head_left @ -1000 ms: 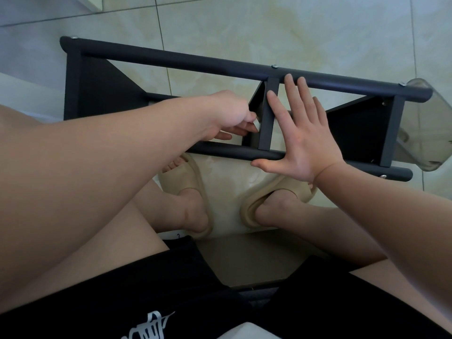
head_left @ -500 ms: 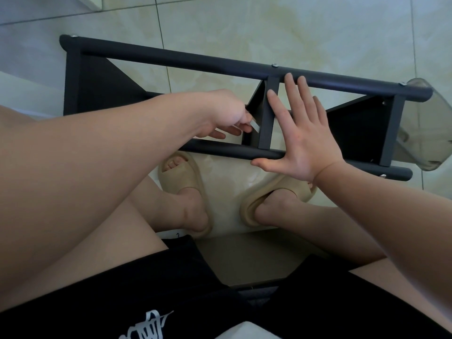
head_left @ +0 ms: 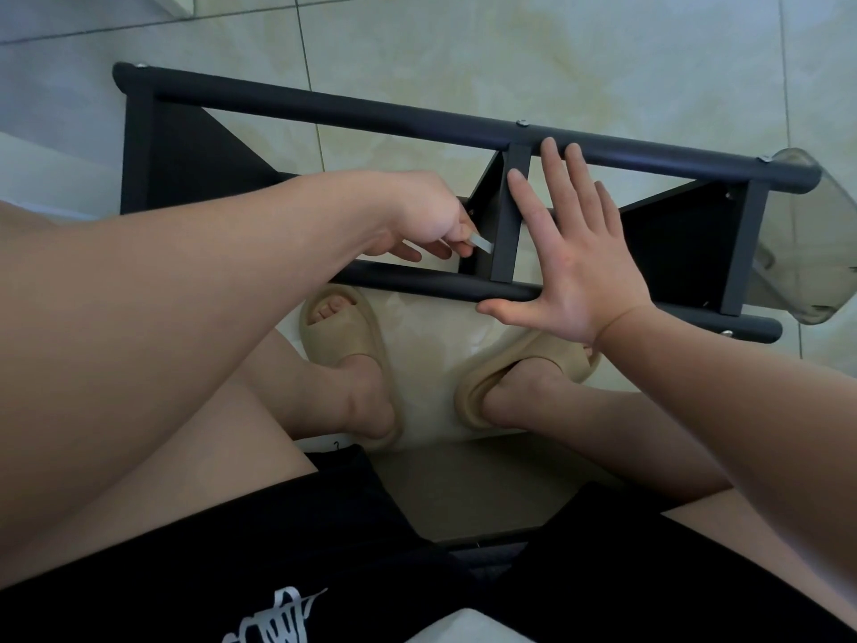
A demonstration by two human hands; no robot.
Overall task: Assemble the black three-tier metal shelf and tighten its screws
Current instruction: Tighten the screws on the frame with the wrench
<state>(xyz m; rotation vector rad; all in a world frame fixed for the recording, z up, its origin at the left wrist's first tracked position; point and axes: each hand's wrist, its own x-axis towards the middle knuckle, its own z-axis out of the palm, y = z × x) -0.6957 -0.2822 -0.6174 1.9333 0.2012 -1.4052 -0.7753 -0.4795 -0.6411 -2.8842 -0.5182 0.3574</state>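
The black metal shelf lies on its side on the tiled floor in front of me, its two long tubes running left to right. My left hand reaches between the tubes and pinches a small flat silver wrench against the left side of the middle crossbar. My right hand lies flat with straight fingers on the frame just right of that crossbar, thumb along the near tube. Silver screw heads show on the far tube.
My feet in beige slippers stand on a white sheet just below the near tube. A clear plastic piece sits at the shelf's right end. My legs in black shorts fill the bottom of the view.
My left hand has turned and dropped slightly by the middle crossbar, so the silver wrench tip now shows. My right hand and the shelf stay where they were.
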